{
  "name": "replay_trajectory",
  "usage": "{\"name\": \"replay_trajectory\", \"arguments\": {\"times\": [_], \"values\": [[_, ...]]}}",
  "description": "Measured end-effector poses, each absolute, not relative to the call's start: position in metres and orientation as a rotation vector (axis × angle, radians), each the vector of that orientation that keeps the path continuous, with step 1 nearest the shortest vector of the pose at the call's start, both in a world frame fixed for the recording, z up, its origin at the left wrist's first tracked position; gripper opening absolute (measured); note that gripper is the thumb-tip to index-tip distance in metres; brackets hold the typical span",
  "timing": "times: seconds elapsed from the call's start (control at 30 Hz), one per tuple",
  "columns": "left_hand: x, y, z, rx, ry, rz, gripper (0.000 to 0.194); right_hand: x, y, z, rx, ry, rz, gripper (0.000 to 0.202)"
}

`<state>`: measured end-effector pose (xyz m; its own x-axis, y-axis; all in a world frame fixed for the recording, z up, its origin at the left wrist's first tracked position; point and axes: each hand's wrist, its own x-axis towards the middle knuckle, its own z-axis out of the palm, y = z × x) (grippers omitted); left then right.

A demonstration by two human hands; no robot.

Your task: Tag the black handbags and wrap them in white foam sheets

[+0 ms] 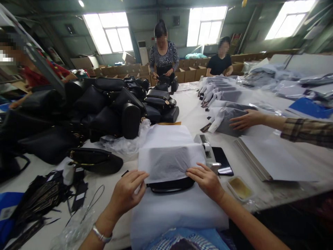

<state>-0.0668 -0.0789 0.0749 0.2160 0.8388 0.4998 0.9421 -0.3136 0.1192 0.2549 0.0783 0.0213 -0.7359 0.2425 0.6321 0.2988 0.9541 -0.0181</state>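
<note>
In front of me a black handbag (171, 185) lies on a white paper sheet. White tissue paper (169, 163) is folded over most of it, and only the bag's near edge with a curved strip shows. My left hand (130, 191) pinches the tissue's near left corner between thumb and fingers. My right hand (206, 178) grips the tissue near its right corner, where wrinkles spread from the fingertips. A tape dispenser (205, 146) stands just beyond my right hand, with a phone (222, 161) beside it.
Black handbags (101, 118) are heaped at left, above a pile of tags (41, 198). At right lie a stack of boards (275, 159) and a small plastic tub (239, 188). A co-worker's hand (244, 119) rests on a wrapped bag (226, 114). Other people work across the table.
</note>
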Motion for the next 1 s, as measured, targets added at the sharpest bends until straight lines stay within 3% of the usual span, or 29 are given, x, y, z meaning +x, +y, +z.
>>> {"name": "replay_trajectory", "arguments": {"times": [0.1, 0.23, 0.4, 0.47, 0.57, 0.83, 1.0], "values": [[-0.035, -0.061, 0.082, -2.357, -1.726, -0.687, 0.041, 0.255, 0.080, 0.021, -0.364, -2.443, -0.107, 0.035], [-0.005, -0.043, 0.058, -2.512, -1.750, -0.443, 0.052, 0.263, 0.070, 0.025, -0.365, -2.470, -0.015, 0.037], [-0.005, -0.050, 0.028, -2.505, -1.734, -0.448, 0.051, 0.282, 0.026, 0.033, -0.497, -2.489, 0.426, 0.024], [-0.006, -0.054, 0.025, -2.497, -1.744, -0.477, 0.050, 0.285, 0.007, 0.033, -0.490, -2.557, 0.575, 0.030], [-0.005, -0.057, 0.024, -2.488, -1.766, -0.496, 0.049, 0.284, -0.009, 0.026, -0.489, -2.670, 0.634, 0.039], [-0.004, -0.056, 0.027, -2.502, -1.815, -0.542, 0.050, 0.276, -0.009, 0.011, -0.557, -2.703, 0.752, 0.011], [-0.007, -0.054, 0.037, -2.553, -1.877, -0.585, 0.046, 0.272, -0.003, 0.024, -0.610, -2.744, 0.903, 0.016]]}}
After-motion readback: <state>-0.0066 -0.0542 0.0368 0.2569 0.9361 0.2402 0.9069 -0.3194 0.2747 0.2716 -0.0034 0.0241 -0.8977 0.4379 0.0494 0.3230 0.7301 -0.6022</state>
